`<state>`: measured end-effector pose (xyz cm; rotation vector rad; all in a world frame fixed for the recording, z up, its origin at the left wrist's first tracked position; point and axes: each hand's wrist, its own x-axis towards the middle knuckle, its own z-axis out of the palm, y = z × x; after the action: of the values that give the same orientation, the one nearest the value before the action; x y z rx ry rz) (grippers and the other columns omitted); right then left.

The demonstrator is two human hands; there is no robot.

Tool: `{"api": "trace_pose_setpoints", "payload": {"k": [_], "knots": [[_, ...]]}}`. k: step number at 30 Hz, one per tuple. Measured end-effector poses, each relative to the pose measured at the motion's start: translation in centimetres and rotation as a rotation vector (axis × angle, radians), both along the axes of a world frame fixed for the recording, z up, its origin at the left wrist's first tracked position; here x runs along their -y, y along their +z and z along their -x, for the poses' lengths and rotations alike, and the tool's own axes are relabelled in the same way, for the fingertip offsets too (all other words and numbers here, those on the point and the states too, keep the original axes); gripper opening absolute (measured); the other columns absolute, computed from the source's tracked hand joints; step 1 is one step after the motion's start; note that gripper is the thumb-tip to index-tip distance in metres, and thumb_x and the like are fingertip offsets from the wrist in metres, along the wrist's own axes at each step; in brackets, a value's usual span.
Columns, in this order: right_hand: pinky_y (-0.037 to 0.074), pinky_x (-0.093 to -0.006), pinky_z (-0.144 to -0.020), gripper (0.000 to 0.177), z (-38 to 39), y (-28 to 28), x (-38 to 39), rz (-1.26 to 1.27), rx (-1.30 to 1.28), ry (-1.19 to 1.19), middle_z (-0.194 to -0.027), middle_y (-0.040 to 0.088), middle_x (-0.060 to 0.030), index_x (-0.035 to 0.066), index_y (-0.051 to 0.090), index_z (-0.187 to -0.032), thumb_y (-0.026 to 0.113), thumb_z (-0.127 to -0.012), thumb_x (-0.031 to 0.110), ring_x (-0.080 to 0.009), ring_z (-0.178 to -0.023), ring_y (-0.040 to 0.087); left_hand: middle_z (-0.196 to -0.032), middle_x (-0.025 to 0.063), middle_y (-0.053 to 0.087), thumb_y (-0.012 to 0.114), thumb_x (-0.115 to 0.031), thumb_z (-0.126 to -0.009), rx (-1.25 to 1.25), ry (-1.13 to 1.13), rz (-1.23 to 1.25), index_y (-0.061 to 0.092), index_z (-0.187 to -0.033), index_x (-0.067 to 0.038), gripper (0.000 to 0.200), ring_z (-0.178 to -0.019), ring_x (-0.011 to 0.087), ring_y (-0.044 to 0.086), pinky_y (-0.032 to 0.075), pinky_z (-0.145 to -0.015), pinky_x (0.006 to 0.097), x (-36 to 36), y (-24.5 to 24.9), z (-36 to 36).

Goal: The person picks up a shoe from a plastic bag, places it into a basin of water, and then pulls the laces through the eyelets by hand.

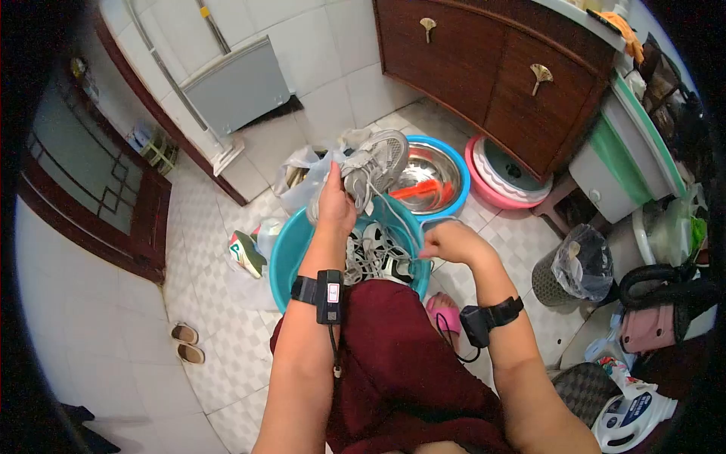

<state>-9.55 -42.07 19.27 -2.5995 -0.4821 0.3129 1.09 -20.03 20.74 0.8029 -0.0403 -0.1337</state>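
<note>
My left hand (335, 203) grips a grey sneaker (376, 163) above a teal tub (283, 261). The sneaker is tilted, its sole turned to the upper right. A pale shoelace (402, 209) runs from it down toward my right hand (459, 244), whose fingers are pinched together on the lace by the tub's right rim. Inside the tub lie black-and-white sneakers (382, 248) with loose laces, partly covered by my clothing.
Behind the tub stands a blue basin (463, 181) holding a steel bowl and an orange brush (423, 189). Pink and white basins (484, 189) sit under the brown cabinet (484, 60). A lined trash bin (556, 280) is at right, a green-and-white shoe (246, 255) at left.
</note>
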Motion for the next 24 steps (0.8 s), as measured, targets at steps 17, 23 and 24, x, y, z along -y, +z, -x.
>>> {"api": "trace_pose_setpoints", "payload": {"k": [17,23,24], "knots": [[0.045,-0.0350,-0.062,0.030,-4.0,3.7,-6.6,-0.588,0.219,-0.333,-0.071,0.062,-0.0106,0.003,0.061,-0.082,0.062,-0.082,0.033,-0.0235,-0.067,0.060,-0.119,0.0112,0.057,0.035,-0.041,-0.097,0.037,-0.188,-0.018,0.048,-0.123,-0.003,0.048,-0.108,0.0247,0.056,0.043,-0.094,0.0390,1.2,0.8,1.0],[0.043,-0.0302,-0.059,0.029,-4.8,2.9,-5.6,-0.828,-0.104,-0.260,-0.068,0.061,-0.0051,0.003,0.060,-0.078,0.056,-0.088,0.029,-0.0135,-0.064,0.056,-0.115,0.0100,0.059,0.041,-0.039,-0.096,0.007,-0.199,-0.022,0.052,-0.117,-0.002,0.044,-0.105,0.0216,0.057,0.045,-0.090,0.0349,1.2,1.9,1.8],[0.044,-0.0312,-0.059,0.029,-4.7,3.2,-5.4,-0.764,-0.118,-0.216,-0.068,0.061,-0.0063,0.003,0.061,-0.078,0.056,-0.087,0.030,-0.0154,-0.064,0.057,-0.115,0.0098,0.059,0.041,-0.039,-0.096,0.006,-0.215,-0.017,0.052,-0.117,-0.002,0.044,-0.104,0.0215,0.057,0.045,-0.090,0.0347,1.2,1.9,1.8]]}}
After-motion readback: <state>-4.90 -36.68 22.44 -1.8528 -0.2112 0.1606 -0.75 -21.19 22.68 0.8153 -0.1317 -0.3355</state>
